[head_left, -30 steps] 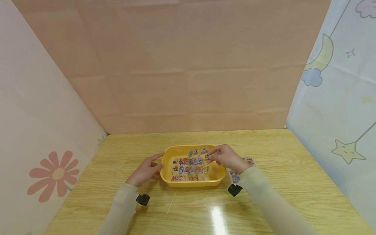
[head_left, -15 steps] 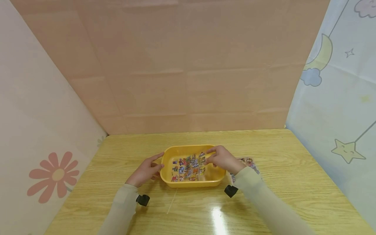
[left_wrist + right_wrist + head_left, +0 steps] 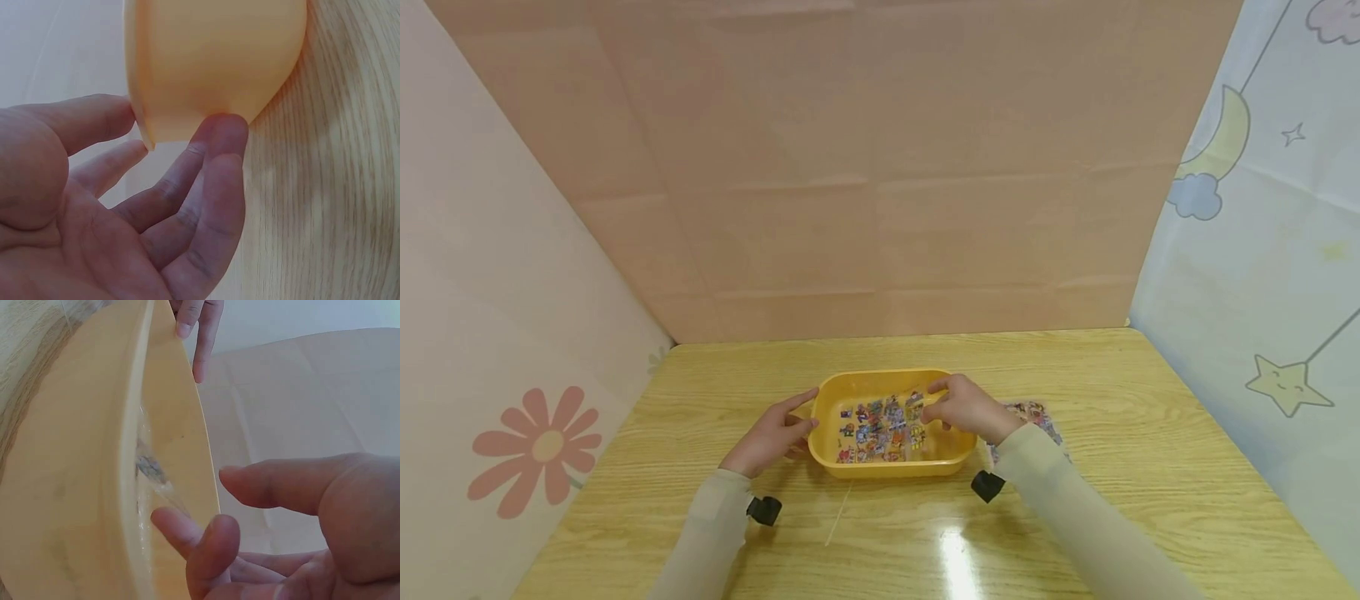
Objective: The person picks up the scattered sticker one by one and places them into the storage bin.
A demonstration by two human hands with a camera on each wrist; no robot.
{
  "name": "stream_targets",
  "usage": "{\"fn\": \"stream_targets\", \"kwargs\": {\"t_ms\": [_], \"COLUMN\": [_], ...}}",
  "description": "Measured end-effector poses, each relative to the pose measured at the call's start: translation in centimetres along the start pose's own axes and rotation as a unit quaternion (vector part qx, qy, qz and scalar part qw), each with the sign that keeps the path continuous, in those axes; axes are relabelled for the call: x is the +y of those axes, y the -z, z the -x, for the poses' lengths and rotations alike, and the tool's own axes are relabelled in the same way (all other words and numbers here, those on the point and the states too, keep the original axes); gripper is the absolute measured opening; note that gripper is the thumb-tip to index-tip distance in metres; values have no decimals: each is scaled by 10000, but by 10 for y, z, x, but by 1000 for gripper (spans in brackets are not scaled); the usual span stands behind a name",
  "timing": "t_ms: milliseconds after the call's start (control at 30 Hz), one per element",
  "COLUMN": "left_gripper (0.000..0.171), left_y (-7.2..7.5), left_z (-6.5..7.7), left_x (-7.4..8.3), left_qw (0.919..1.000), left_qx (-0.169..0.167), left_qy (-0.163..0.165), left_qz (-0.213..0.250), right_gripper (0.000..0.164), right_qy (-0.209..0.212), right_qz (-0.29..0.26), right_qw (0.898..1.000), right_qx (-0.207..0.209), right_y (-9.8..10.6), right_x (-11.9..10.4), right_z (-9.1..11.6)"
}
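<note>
The yellow basin (image 3: 895, 472) sits on the desk (image 3: 715, 375) with its long sides running left to right. Clear printed film (image 3: 883, 433), bearing small multicoloured figures, lies inside the basin, covering the middle and left of the floor. The number of layers cannot be determined.

The left hand (image 3: 770, 437) is positioned at the left end of the basin. Its fingers (image 3: 224, 187) are relaxed and loosely bent: two fingertips contact the rim, and others rest against the outer wall below it. They do not close around the basin.

The right hand (image 3: 966, 408) is positioned over the right end of the basin. Its fingers (image 3: 214, 547) are released, with a visible gap between the thumb (image 3: 281, 481) and the nearest fingertip. A clear edge of the film rises close to that fingertip; whether the two touch cannot be determined.

A printed sheet (image 3: 1041, 412) lies on the desk just right of the basin, partly covered by the right arm. Black wrist-mounted units (image 3: 765, 510) are located at both wrists, against pale sleeves (image 3: 711, 508). A pinkish-brown backdrop (image 3: 880, 183) stands behind the desk, flanked by a flower-printed panel (image 3: 535, 317) on the left and a moon-and-star panel (image 3: 1262, 275) on the right.
</note>
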State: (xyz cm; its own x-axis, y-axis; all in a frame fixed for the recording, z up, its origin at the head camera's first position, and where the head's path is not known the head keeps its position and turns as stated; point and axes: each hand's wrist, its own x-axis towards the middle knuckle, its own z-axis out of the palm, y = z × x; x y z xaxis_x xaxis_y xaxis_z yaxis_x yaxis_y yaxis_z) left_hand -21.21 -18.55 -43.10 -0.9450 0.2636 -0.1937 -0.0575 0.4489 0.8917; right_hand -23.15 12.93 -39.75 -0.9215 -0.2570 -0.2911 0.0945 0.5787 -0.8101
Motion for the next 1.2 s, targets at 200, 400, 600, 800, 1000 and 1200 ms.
{"fn": "stream_targets", "kwargs": {"t_ms": [200,400,600,800,1000,1200], "left_gripper": [58,58,58,58,57,57], "left_y": [0,0,0,-1,-1,-1], "left_z": [0,0,1,0,0,0], "left_x": [0,0,0,1,1,1], "left_qw": [10000,10000,10000,10000,10000,10000], "left_qx": [0,-5,-25,16,18,5], "left_qy": [5,-42,-81,-11,-10,-40], "left_qz": [0,-47,-38,-10,4,-30], "right_gripper": [57,57,59,58,59,62], "right_qy": [-14,-49,-59,-81,-61,50], "right_qz": [261,465,529,538,466,270], "right_qw": [9997,9989,9986,9985,9989,9996], "right_qx": [17,7,20,4,-30,4], "right_y": [-2,-4,-5,-5,-4,-1], "right_x": [-1,-2,-1,-1,0,2], "right_z": [2,1,1,1,2,5]}}
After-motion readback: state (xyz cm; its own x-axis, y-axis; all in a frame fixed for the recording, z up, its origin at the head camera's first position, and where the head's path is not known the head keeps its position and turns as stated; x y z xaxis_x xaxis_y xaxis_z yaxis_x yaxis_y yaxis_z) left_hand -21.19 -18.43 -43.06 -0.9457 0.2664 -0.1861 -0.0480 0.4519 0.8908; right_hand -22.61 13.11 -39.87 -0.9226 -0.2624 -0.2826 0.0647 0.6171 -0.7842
